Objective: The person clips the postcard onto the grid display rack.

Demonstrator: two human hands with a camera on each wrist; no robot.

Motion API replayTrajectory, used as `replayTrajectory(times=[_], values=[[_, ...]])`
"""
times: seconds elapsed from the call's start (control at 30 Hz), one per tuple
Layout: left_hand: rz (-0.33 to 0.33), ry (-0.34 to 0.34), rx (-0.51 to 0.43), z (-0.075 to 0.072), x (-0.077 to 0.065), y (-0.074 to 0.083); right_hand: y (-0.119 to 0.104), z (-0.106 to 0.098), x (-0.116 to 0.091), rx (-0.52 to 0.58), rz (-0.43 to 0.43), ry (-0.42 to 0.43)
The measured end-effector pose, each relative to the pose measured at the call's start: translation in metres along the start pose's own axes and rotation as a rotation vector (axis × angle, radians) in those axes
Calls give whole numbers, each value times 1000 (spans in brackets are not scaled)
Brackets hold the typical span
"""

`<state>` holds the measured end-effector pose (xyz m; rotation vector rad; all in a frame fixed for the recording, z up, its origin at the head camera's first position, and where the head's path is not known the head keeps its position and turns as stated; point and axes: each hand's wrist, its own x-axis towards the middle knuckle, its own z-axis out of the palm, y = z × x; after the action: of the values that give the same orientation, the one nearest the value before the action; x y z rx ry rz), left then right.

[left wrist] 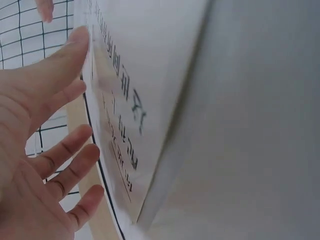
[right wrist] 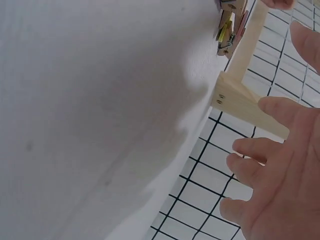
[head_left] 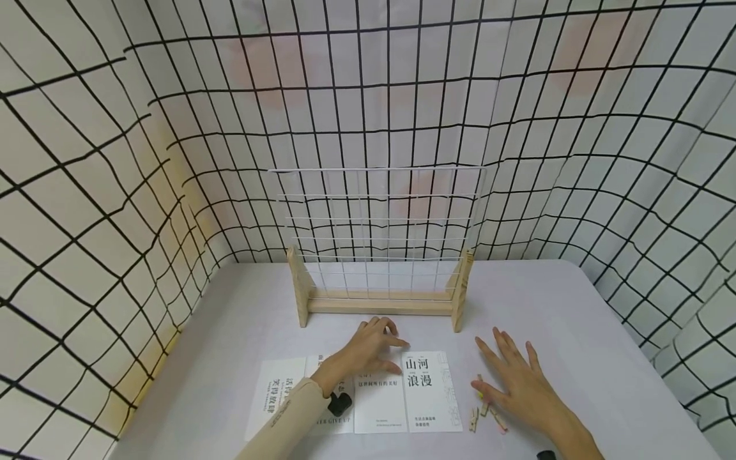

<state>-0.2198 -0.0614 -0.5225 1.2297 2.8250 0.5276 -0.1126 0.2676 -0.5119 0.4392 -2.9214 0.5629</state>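
Observation:
In the head view, several white cards printed with dark characters lie in a row on the table. My left hand (head_left: 370, 348) is over the upper part of a middle card (head_left: 379, 406) with its fingers loosely bent and thumb apart. The left wrist view shows the thumb and fingertips along a card (left wrist: 150, 65), nothing pinched between them. Right of it lies the rightmost card (head_left: 432, 399). My right hand (head_left: 520, 386) is spread flat, fingers apart, over the table beside several small clothespins (head_left: 474, 419); its thumb overlaps them in this view.
Behind the cards stands a white wire grid (head_left: 379, 220) in a wooden base (head_left: 379, 305). The leftmost card (head_left: 267, 399) lies partly behind the left sleeve (head_left: 293, 418). Black-and-white gridded cloth (head_left: 368, 108) surrounds the white table (head_left: 546, 306) at the back and sides.

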Motion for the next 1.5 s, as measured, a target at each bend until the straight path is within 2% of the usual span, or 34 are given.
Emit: replayTrajectory(times=[0.13,0.4,0.83,1.1,1.3,1.5], values=[[-16,-12,-14,2,6,-1,0,1,0,2,9,-9],[-68,-24,-155,4,15,1,1,2,-2,1,8,-8],[-165,-50,-235,2,20,5,3,2,-6,12,30,-55],[-224,-61,-227,4,21,11,5,4,-8,14,35,-61],[-209,-32,-153,6,21,17,6,6,-9,6,35,-59],[-224,-26,-173,8,23,18,5,3,-8,-47,-5,-37]])
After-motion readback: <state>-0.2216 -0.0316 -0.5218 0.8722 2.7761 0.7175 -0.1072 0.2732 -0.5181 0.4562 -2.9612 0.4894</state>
